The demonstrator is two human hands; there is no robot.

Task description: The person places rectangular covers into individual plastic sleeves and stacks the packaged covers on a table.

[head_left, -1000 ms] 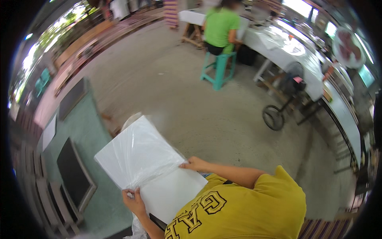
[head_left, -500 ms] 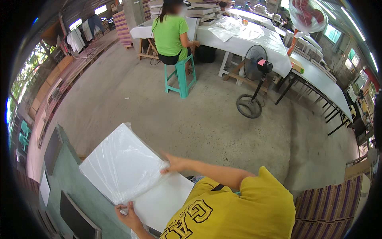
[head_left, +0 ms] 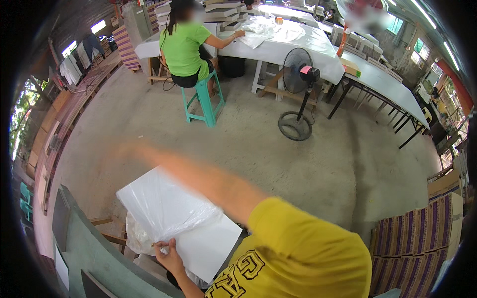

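a: what am i looking at from up here?

b: a white flat board (head_left: 208, 243) lying across the lap area, with a clear plastic bag (head_left: 166, 208) partly over its far end. its long axis runs from about 10 o'clock down to 4 o'clock.

a: and the hands?

b: the left hand (head_left: 167, 254) sits at the board's near-left edge, around 7 o'clock from the board's middle. its fingers (head_left: 160, 245) are pressed together, pinching the gathered edge of the bag right where it meets the board, so plastic and fingers are touching.

a: the right hand?

b: the right hand (head_left: 124, 148) is flung out toward 11 o'clock, past the board's far corner and apart from it. it's a smear of motion, so i can't tell whether the fingers are spread or closed. i see nothing in it.

a: so which hand is nearer?

b: the left, plainly. from its fingers the bag and board stretch away toward 1 o'clock. the right forearm crosses above the board's upper right edge.

a: anything around?

b: a green table edge (head_left: 99, 253) at 8 o'clock, a floor fan (head_left: 298, 84) at 1 o'clock, and a person in green on a teal stool (head_left: 203, 102) well apart.
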